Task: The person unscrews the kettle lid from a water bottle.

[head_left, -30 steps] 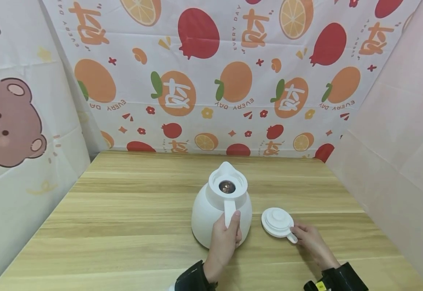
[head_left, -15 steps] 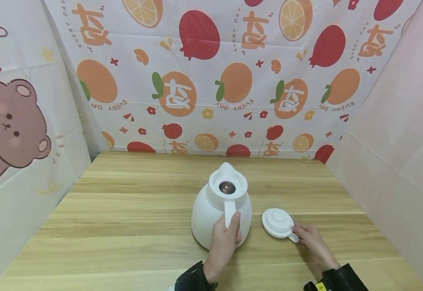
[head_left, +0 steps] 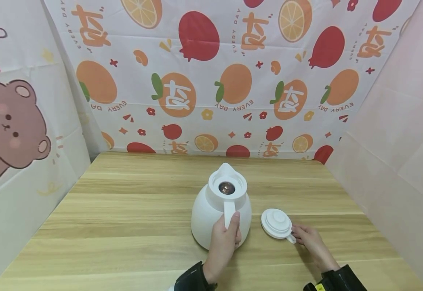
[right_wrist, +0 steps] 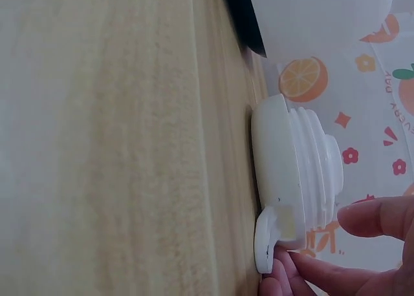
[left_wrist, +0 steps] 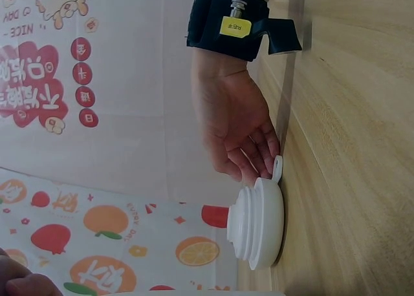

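A white thermal jug [head_left: 200,216] stands upright on the wooden table, its mouth uncovered and its spout facing away. My left hand [head_left: 222,244] grips the jug's handle [head_left: 229,211], with the thumb along the top. To the right of the jug, the round white lid [head_left: 276,223] lies with its stepped side up. My right hand [head_left: 313,242] is at the lid's near right edge, fingertips right by its small tab [right_wrist: 265,241]. In the right wrist view the thumb [right_wrist: 375,216] stands apart from the fingers, beside the lid's upper rings.
A fruit-printed cloth [head_left: 204,81] hangs behind the table's back edge. Pale printed cloths hang at the left side [head_left: 15,121] and the right side [head_left: 396,141]. Wood tabletop [head_left: 124,218] extends left of the jug.
The view shifts slightly. My right thumb and fingers have eased back a little from the lid's edge. The left hand and the jug stay in place.
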`<state>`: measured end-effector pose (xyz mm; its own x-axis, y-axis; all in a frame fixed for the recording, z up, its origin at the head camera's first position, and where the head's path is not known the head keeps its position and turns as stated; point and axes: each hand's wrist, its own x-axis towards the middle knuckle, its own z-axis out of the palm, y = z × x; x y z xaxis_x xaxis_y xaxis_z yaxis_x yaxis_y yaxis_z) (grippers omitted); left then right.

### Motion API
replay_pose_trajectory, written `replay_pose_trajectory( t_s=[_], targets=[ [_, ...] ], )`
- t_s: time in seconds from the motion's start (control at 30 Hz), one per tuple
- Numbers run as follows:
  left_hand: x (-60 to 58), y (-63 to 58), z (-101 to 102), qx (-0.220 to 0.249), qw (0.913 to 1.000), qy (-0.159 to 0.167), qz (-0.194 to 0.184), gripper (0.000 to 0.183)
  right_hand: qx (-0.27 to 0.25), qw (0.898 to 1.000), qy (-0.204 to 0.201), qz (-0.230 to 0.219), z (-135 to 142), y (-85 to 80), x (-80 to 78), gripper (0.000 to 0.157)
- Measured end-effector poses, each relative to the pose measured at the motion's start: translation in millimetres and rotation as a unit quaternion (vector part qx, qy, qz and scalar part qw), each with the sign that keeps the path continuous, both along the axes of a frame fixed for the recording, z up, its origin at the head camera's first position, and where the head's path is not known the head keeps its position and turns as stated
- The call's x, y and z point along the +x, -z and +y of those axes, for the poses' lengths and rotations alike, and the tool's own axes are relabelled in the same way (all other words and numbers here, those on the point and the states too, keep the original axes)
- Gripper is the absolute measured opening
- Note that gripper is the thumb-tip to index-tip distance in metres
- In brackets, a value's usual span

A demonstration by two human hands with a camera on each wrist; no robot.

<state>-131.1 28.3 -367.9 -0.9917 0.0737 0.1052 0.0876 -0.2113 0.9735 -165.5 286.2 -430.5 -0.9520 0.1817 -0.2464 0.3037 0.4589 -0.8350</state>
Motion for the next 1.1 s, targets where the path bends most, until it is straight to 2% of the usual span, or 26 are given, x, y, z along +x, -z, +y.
replay_pose_trajectory(
  t_s=[0.23, 0.47, 0.7, 0.87, 0.9, 0.97, 1.1],
  targets=[
    [-0.9, 1.1, -1, 0.016, 0.9998, 0.007, -0.006, 0.032, 0.003, 1.0, 0.005, -0.001, 0, -0.6, 1.0, 0.051],
    [-1.3, 0.0, -5, 0.026, 0.9985, 0.039, -0.028, 0.031, 0.013, 1.0, 0.003, -0.007, -1, -1.4, 1.7, 0.053],
    [-0.9, -2.3, -9, -0.016, 0.9988, 0.041, -0.022, 0.039, 0.02, 1.0, -0.006, -0.022, -3, -4.3, 1.5, 0.057],
    [-0.6, -2.7, -15, -0.095, 0.995, 0.024, 0.016, 0.044, 0.031, 0.999, -0.021, -0.013, -4, -7.1, 2.6, 0.059],
    [-0.5, -2.9, -18, -0.13, 0.9909, 0.018, 0.03, 0.043, 0.036, 0.999, -0.023, -0.007, -5, -8.1, 3.0, 0.06],
    [0.3, -4.5, -25, -0.204, 0.9768, -0.001, 0.065, 0.041, 0.05, 0.998, -0.03, 0.008, -6, -10.5, 4.1, 0.06],
    [2.3, -11.1, -46, -0.32, 0.9376, -0.05, 0.126, 0.028, 0.093, 0.993, -0.051, 0.058, -11, -19.9, 6.7, 0.057]
  ],
)
